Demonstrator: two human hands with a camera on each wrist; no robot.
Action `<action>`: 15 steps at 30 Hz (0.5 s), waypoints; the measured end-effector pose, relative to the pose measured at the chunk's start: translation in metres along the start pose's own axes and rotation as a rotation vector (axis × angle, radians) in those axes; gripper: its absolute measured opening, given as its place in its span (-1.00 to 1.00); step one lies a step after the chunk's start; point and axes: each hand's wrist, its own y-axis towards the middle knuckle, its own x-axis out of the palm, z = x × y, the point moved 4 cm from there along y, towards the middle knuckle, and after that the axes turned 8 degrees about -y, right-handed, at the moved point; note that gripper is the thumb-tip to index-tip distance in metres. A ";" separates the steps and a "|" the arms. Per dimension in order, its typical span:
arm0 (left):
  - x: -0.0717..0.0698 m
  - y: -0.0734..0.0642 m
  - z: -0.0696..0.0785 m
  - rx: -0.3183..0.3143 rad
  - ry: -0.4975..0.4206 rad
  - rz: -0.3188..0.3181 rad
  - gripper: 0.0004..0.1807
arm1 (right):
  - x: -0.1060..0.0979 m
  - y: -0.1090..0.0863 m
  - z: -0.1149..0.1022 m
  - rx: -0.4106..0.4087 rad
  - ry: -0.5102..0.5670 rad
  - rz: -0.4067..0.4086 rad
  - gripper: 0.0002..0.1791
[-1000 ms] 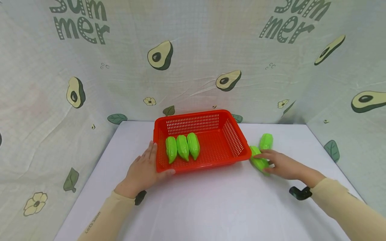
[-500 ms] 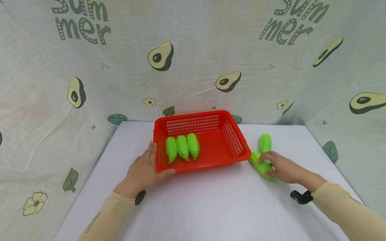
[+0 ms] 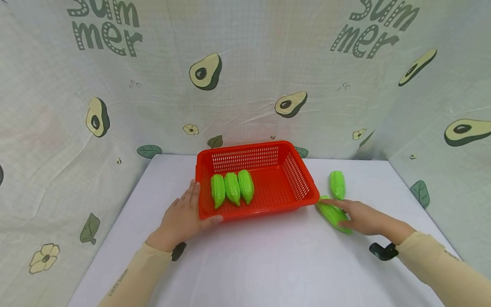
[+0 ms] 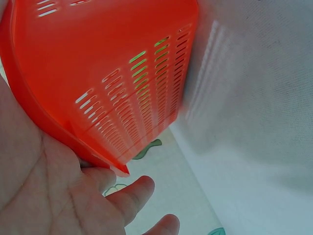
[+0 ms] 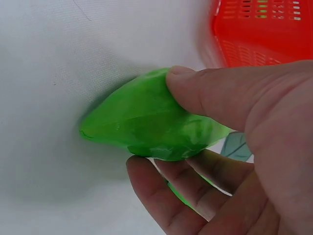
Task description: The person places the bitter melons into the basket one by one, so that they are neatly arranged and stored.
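My left hand (image 3: 182, 219) rests against the left front corner of a red plastic basket (image 3: 264, 210), fingers stretched along its left side and thumb along the front rim. In the left wrist view the basket's rim (image 4: 63, 139) lies against the palm. Three ribbed green bitter melons (image 3: 232, 187) lie side by side in the basket's left half. Right of the basket, my right hand (image 3: 360, 217) holds another bitter melon (image 3: 332, 214) on the table. In the right wrist view the thumb presses one side of this melon (image 5: 142, 115), with fingers on the opposite side.
One more bitter melon (image 3: 337, 185) lies just behind the right hand. Printed cloth (image 3: 245, 72) with avocados hangs behind and at both sides of the white table (image 3: 253, 264).
The melon at my right hand has shifted slightly toward me, away from the one behind it. My right fingers have spread further over it. My left hand and the basket stay put.
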 end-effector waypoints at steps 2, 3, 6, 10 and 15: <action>0.000 0.000 0.000 -0.001 0.002 -0.001 0.35 | 0.000 -0.001 -0.001 -0.002 0.007 0.001 -0.14; 0.001 0.000 0.000 -0.001 0.002 -0.001 0.35 | -0.001 -0.001 -0.001 -0.003 0.010 0.002 -0.14; 0.001 0.001 -0.001 -0.002 0.004 0.000 0.35 | -0.002 -0.002 -0.002 -0.008 0.018 0.006 -0.14; 0.001 0.001 0.000 -0.002 0.004 -0.002 0.35 | -0.004 -0.004 -0.002 -0.017 0.021 0.013 -0.15; 0.002 0.001 0.000 0.000 0.013 -0.004 0.35 | -0.006 -0.008 0.001 -0.027 0.042 0.008 -0.14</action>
